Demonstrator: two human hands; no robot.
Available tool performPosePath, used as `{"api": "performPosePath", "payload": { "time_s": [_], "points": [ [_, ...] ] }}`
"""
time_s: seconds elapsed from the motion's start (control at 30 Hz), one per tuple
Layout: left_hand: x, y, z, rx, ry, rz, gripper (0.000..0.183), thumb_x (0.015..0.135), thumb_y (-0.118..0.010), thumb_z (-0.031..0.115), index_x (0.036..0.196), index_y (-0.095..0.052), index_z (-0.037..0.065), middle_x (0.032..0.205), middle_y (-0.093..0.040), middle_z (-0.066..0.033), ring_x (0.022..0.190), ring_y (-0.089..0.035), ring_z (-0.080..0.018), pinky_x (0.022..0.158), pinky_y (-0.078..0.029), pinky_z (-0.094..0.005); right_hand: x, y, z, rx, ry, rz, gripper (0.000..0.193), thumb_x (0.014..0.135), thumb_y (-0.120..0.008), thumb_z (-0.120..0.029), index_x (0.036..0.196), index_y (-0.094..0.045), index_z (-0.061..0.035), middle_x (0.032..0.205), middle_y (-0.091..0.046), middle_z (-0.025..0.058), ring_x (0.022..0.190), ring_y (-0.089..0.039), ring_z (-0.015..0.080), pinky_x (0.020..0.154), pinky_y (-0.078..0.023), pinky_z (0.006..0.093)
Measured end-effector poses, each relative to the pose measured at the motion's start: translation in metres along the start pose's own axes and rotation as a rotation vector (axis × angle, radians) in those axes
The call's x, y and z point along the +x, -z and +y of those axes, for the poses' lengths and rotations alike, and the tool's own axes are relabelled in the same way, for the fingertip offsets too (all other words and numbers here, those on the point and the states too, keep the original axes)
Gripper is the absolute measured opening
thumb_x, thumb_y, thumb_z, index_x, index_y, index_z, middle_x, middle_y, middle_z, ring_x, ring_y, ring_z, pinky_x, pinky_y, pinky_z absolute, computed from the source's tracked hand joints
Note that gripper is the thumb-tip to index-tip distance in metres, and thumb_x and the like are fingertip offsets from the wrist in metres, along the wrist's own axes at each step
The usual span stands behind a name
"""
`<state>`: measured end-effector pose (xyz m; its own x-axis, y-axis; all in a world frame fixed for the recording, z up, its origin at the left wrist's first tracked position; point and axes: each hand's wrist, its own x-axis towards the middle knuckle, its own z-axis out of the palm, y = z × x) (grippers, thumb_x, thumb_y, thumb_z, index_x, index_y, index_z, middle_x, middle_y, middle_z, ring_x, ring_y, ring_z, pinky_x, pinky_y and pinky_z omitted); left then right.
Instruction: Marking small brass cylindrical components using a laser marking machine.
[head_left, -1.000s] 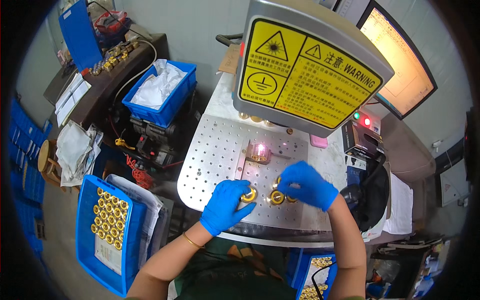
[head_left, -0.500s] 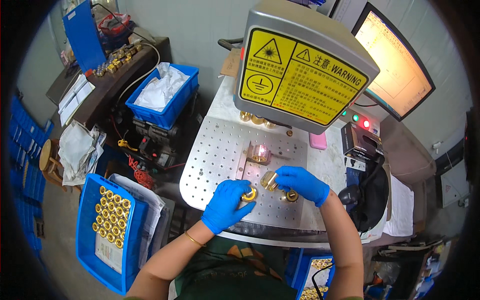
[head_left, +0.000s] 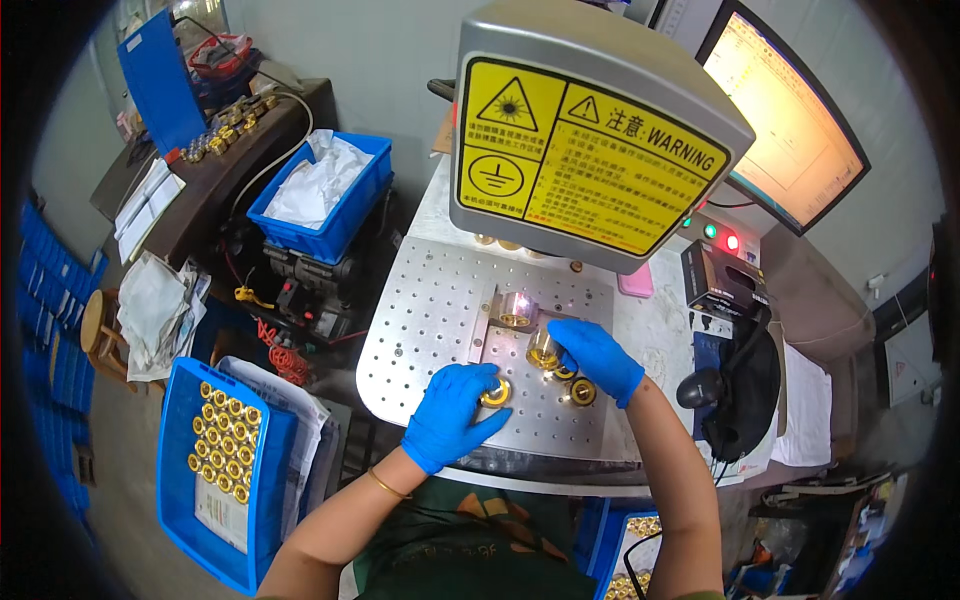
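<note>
I am gripping one brass fitting (head_left: 497, 392) in my left hand (head_left: 452, 415) on the perforated plate (head_left: 430, 320), and my right hand (head_left: 597, 357) is pinching another (head_left: 545, 350) just right of it. One fitting (head_left: 517, 309) is sitting under the laser head (head_left: 590, 130); the blue tray (head_left: 190, 480) left of the plate is holding many more.

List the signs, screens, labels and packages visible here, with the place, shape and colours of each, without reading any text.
Warning sign: front of the grey machine head above the perforated plate; yellow rectangle with black triangle and circle symbols.
Monitor: upper right, tilted; lit screen in pale orange and white.
Black box: right of the machine, below the red and green lamps; small and cuboid.
Paper label: in the blue tray of brass rings, lower left; white sheet.
</note>
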<state>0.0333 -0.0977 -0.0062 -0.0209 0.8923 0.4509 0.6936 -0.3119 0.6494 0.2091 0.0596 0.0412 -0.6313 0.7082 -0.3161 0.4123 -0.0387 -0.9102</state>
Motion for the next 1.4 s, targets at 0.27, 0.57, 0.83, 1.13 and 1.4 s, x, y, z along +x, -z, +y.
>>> {"api": "performPosePath", "payload": {
  "time_s": [0.27, 0.57, 0.83, 1.13, 1.4],
  "points": [
    [0.000, 0.002, 0.000, -0.033, -0.006, 0.005, 0.037, 0.075, -0.072, 0.021, 0.103, -0.053, 0.007, 0.113, -0.057, -0.0145, 0.100, -0.053, -0.0323, 0.089, -0.040, -0.0387, 0.001, 0.001, -0.008, -0.017, 0.017, 0.027, 0.042, 0.092, -0.050, -0.039, 0.077, -0.057, -0.0005, 0.071, -0.054, 0.0048, 0.065, -0.049, 0.0119, 0.061, -0.041, 0.0269],
    [0.040, 0.018, -0.023, -0.089, 0.073, 0.117, 0.057, 0.078, -0.069, 0.017, 0.126, -0.044, 0.000, 0.122, -0.051, -0.0183, 0.112, -0.051, -0.0321, 0.096, -0.040, -0.0375, 0.009, 0.010, -0.017, -0.238, 0.071, 0.226, 0.053, 0.085, -0.057, -0.048, 0.092, -0.064, 0.0037, 0.084, -0.062, 0.0163, 0.079, -0.060, 0.0257, 0.074, -0.045, 0.0334],
    [0.080, 0.007, -0.048, 0.070, -0.044, 0.037, 0.074, 0.072, -0.074, 0.026, 0.132, -0.038, 0.001, 0.124, -0.049, -0.0217, 0.111, -0.049, -0.0382, 0.097, -0.039, -0.0425, 0.025, 0.007, -0.008, -0.112, 0.078, 0.369, 0.049, 0.082, -0.063, -0.045, 0.084, -0.063, 0.0041, 0.083, -0.062, 0.0163, 0.078, -0.060, 0.0254, 0.075, -0.046, 0.0334],
    [0.091, -0.001, -0.056, 0.113, -0.028, -0.061, 0.080, 0.067, -0.076, 0.025, 0.132, -0.038, -0.001, 0.113, -0.055, -0.0188, 0.103, -0.053, -0.0353, 0.090, -0.042, -0.0421, 0.041, 0.006, -0.002, -0.256, 0.139, 0.376, 0.048, 0.084, -0.061, -0.043, 0.080, -0.062, 0.0045, 0.079, -0.061, 0.0213, 0.077, -0.060, 0.0333, 0.072, -0.045, 0.0377],
    [0.092, -0.005, -0.058, 0.102, -0.074, -0.038, 0.078, 0.068, -0.076, 0.028, 0.131, -0.039, 0.002, 0.115, -0.055, -0.0162, 0.107, -0.051, -0.0335, 0.094, -0.038, -0.0418, 0.060, 0.006, 0.019, -0.323, 0.283, 0.407, 0.041, 0.089, -0.048, -0.036, 0.077, -0.063, 0.0007, 0.083, -0.059, 0.0215, 0.083, -0.054, 0.0394, 0.074, -0.042, 0.0454]
  ]
}}
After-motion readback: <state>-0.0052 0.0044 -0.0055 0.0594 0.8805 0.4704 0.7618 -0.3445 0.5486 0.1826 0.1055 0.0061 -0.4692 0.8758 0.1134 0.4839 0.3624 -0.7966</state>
